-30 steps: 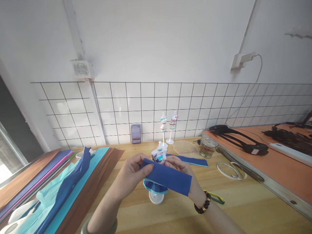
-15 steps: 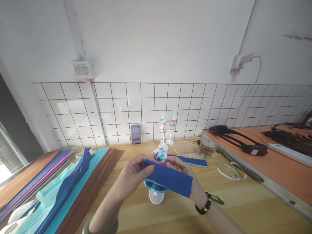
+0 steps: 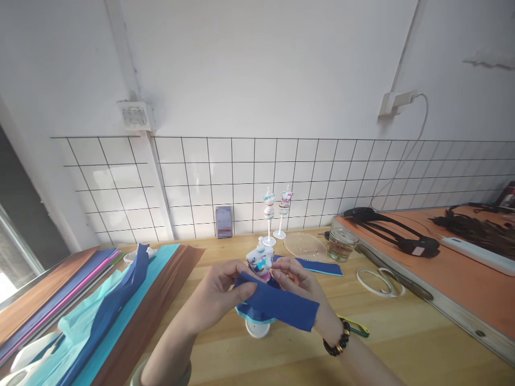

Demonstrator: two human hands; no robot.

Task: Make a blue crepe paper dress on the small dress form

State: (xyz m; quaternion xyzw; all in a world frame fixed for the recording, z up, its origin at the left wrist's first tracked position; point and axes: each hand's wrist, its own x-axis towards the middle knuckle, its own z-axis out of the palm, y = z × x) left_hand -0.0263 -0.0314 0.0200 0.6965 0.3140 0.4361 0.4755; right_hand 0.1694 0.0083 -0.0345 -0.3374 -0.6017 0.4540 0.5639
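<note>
Blue paper strip [image 3: 277,304], flat and matte, wraps a tiny mannequin [image 3: 259,261].

bare wooden table [image 3: 402,343] front right, paper sheets [image 3: 100,311] crowding left

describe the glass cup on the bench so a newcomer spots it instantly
Start at the orange board on the right of the wooden bench. Just off its near-left corner stands the glass cup, beside a flat clear disc. It alone is a short, clear tumbler holding liquid.
</note>
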